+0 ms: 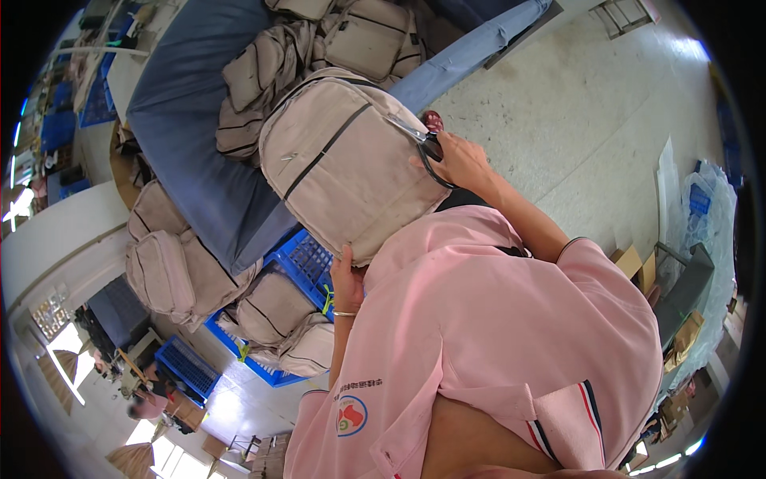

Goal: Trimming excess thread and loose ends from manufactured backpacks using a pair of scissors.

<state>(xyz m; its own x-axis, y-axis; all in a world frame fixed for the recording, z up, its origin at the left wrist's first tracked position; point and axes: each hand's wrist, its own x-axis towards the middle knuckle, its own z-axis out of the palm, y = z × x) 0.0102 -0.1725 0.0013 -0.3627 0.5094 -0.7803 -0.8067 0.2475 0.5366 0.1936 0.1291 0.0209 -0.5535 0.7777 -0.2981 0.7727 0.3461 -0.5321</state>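
A beige backpack (pixel 339 156) with a dark zip line across its front lies tilted before me, close to my body. My left hand (pixel 346 281) is closed on its lower left edge, thumb on the fabric and the other fingers partly hidden. In my right hand (pixel 463 164) is a pair of scissors (pixel 408 128) with black handles. The blades point left over the backpack's upper right side, and I cannot tell whether they touch it.
Beyond the backpack, a large blue fabric-sided bin (pixel 191 104) holds several beige backpacks (pixel 367 40). To the left, more backpacks lie in and beside blue plastic crates (pixel 275 374). A grey floor (pixel 542 128) stretches to the right, with clear plastic wrapping (pixel 710 231) at its far side.
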